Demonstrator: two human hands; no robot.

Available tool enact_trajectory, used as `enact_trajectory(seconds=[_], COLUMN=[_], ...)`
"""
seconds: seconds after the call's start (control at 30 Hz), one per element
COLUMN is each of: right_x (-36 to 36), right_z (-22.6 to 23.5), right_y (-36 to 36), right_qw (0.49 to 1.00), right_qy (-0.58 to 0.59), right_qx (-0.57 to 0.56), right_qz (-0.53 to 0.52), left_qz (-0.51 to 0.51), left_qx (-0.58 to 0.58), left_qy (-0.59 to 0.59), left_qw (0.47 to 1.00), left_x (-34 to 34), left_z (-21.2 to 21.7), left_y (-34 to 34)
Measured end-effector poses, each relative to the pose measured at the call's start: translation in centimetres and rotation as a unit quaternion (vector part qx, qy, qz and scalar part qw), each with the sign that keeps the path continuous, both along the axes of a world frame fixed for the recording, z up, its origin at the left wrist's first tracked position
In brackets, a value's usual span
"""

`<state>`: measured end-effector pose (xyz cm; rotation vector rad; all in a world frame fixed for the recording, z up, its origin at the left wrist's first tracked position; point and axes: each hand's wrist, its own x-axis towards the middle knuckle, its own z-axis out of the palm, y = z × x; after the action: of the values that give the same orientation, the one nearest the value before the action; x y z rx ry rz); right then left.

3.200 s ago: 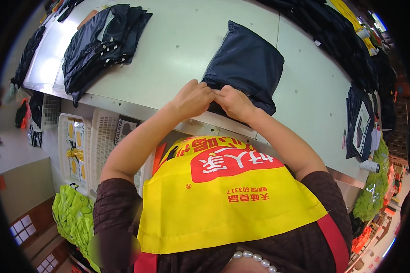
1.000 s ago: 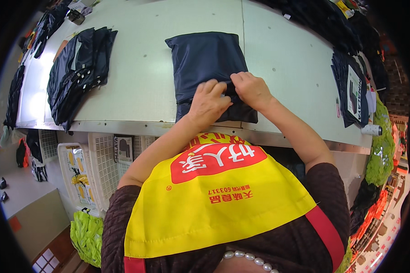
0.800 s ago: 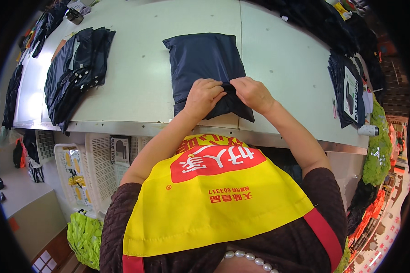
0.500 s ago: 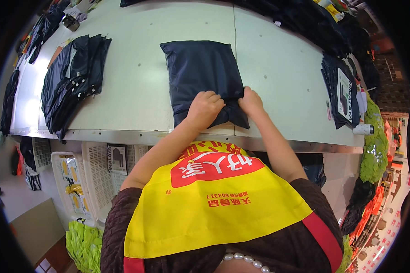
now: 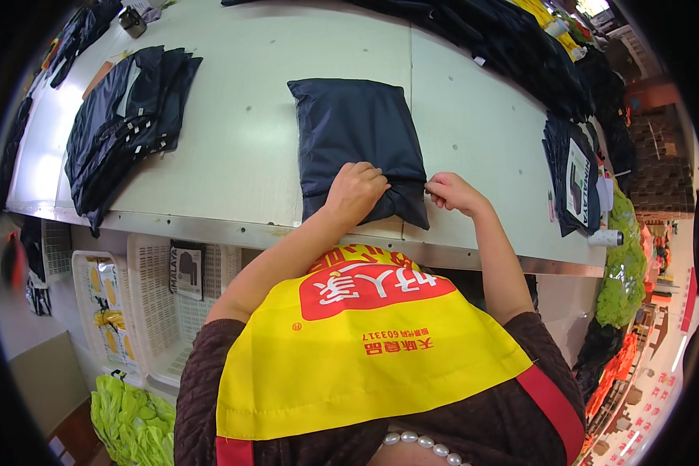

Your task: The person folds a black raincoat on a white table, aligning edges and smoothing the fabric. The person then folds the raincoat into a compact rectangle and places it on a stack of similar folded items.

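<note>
Pouch in the head view: the dark pouch [image 5: 357, 128] lies flat on the bench [image 5: 241, 155], in front of the person, its near end close to the metal rim [image 5: 225, 227].
Left hand: the left hand [image 5: 357, 193] lies over the near part, its fingers curled and gripping cloth beside the cross seam [image 5: 405, 184].
Right hand: the right hand [image 5: 457, 194] has thumb and forefinger pinched at the pouch's right edge, by the seam's end; whether they have bare cloth or a small tab is too small to make out.
Handling the seam: the left grip probably does best as a steady anchor, with the right pinch pulling level along the seam; slack near the corner could bunch or snag, so the cloth is better kept taut and smooth.
Pouch cloth: thin, smooth, faintly glossy, roughly rectangular, plump in the middle, creased below the seam.
Bench top: pale, hard, dotted with small dark marks.
Garment pile: the dark pile [image 5: 124, 128] at left is slippery-looking, fanned, with small white tags.
Thread cone: the white cone [image 5: 604, 238] at right lies on its side.
</note>
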<state>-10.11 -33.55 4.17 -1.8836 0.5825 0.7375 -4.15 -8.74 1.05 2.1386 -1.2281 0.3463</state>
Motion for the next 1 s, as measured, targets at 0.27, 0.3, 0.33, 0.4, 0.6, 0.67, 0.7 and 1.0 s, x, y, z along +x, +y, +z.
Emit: enact_trajectory(seconds=[0.27, 0.3, 0.33, 0.4, 0.6, 0.67, 0.7, 1.0], right_x=[0.5, 0.5, 1.0, 1.4, 0.9, 1.3, 1.8, 3.9], right_z=[4.1, 4.1, 3.9, 4.2, 5.5, 5.1, 5.1, 1.7], right_y=[4.9, 5.6, 6.1, 7.5, 8.1, 9.9, 11.0, 22.7], right_qw=[0.980, 0.981, 0.982, 0.981, 0.900, 0.877, 0.880, 0.843], right_qy=[-0.149, -0.144, -0.142, -0.120, -0.155, -0.214, -0.245, -0.281], right_qx=[-0.077, -0.073, -0.068, -0.102, -0.321, -0.328, -0.287, -0.254], right_qz=[0.110, 0.105, 0.106, 0.109, 0.251, 0.279, 0.289, 0.382], left_qz=[0.019, 0.015, 0.019, 0.017, 0.299, 0.254, 0.240, 0.124], left_qx=[-0.015, -0.017, -0.033, -0.070, -0.212, -0.305, -0.317, -0.361], left_qy=[-0.014, -0.022, -0.020, 0.002, 0.353, 0.695, 0.730, 0.870], left_qw=[1.000, 0.999, 0.999, 0.997, 0.861, 0.599, 0.556, 0.313], left_x=[0.0, -0.1, -0.2, -0.3, 0.4, 0.8, 0.6, -0.8], left_z=[0.0, 0.1, 0.1, 0.4, -0.8, -2.4, -2.5, -1.5], left_y=[0.9, 0.8, 0.9, 1.4, 7.9, 9.4, 9.3, 8.7])
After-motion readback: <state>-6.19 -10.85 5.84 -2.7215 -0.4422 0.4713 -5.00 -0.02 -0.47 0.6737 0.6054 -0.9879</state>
